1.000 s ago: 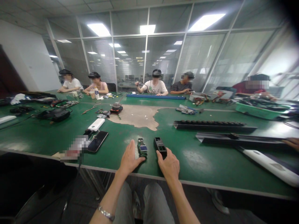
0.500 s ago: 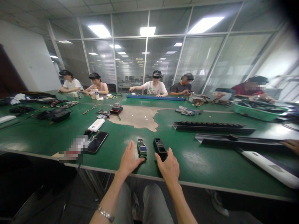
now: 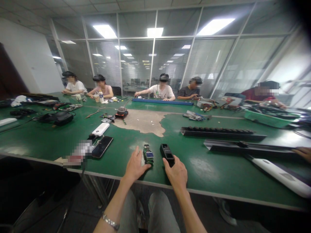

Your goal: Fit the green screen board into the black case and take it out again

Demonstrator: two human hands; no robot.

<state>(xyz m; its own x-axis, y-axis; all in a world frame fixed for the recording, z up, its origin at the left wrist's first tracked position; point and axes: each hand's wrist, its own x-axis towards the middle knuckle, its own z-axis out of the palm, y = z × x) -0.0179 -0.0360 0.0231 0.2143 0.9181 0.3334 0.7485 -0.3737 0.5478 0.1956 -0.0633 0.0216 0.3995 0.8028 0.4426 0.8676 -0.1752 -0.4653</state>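
On the green table, my left hand (image 3: 136, 164) rests just left of a small green circuit board (image 3: 148, 155) with a blue-grey screen. Its thumb reaches the board's near end, and the fingers are apart from the thumb. A black plastic housing (image 3: 166, 150) with cut-out openings lies to the right of the board. My right hand (image 3: 176, 170) is at the near right side of this housing, thumb over its lower end and fingers along its right side. That hand covers the housing's near end.
Left of my hands are a black phone (image 3: 102, 147) and a white power bank (image 3: 101, 129). Black metal channels (image 3: 233, 137) and a white long device (image 3: 279, 174) lie to the right. Several people sit across the table behind a blue bar (image 3: 162, 102).
My right thumb now lies further over the lower end of the black housing. My left hand and the circuit board look nearly unchanged; the view has shifted slightly.
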